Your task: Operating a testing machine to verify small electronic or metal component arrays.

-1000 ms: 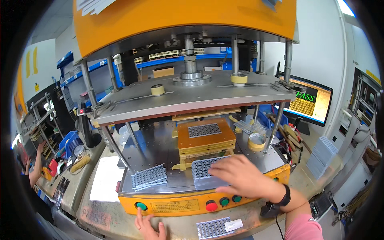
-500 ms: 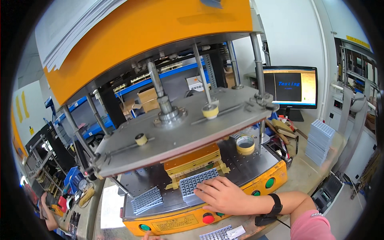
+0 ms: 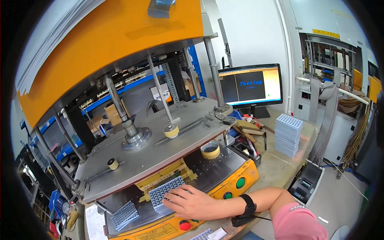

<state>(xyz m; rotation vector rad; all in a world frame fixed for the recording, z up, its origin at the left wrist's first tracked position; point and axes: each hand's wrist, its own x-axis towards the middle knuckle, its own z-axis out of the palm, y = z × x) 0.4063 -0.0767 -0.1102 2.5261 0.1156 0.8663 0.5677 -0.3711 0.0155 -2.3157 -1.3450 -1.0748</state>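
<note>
My right hand (image 3: 188, 202), wearing a black wristband, lies palm down with its fingers stretched out over a blue-grey patterned panel (image 3: 160, 191). The fingertips touch the panel's right part; what lies under the palm is hidden. This panel rests at the front of the metal bed of an orange press, against a yellow fixture (image 3: 162, 176). Another blue-grey panel stack (image 3: 125, 216) sits to the left on the same bed. Over the fixture hangs the press's thick grey plate (image 3: 160, 142). My left hand is out of view.
Green buttons (image 3: 240, 183) and a red button (image 3: 185, 225) line the press front. A tape roll (image 3: 210, 149) sits on the bed. To the right are a tall panel stack (image 3: 288, 136), tools and a monitor (image 3: 252, 86). A white-labelled panel (image 3: 202, 235) shows at the lower edge.
The view has swung to the right. The left fingers seen at the lower edge have left the picture. The grey plate now hides the fixture's brown top; my right hand stays on the panel.
</note>
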